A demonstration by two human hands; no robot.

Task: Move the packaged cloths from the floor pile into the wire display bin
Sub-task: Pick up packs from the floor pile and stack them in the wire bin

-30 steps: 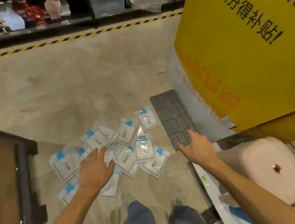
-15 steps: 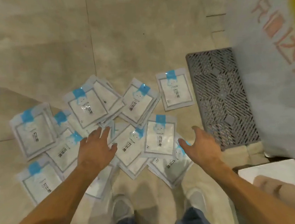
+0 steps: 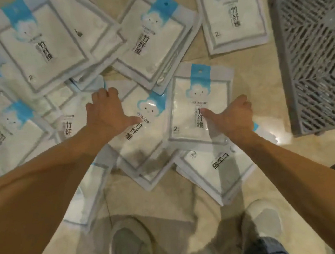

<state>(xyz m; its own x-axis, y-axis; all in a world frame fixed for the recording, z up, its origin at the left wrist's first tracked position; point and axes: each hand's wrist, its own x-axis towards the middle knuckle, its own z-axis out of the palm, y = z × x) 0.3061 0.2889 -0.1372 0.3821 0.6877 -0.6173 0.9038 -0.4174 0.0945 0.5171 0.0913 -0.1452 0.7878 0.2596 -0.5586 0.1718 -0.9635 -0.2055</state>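
Several packaged cloths, white with blue headers and a cartoon face, lie overlapping in a pile on the beige floor. My left hand is down on the middle packet; its fingers curl over that packet's upper left edge and the thumb lies flat on its face. My right hand is on the neighbouring upright packet, thumb pressed on the front and fingers curled round its right edge. The wire display bin is out of view.
A grey lattice floor grate lies flat at the right, close beside the pile. My two shoes stand on bare floor just below the packets. More packets spread to the top and left edges.
The view has dropped much closer to the pile. Both hands went from hovering open above the packets to landing on two middle packets, with fingers curling over their edges.
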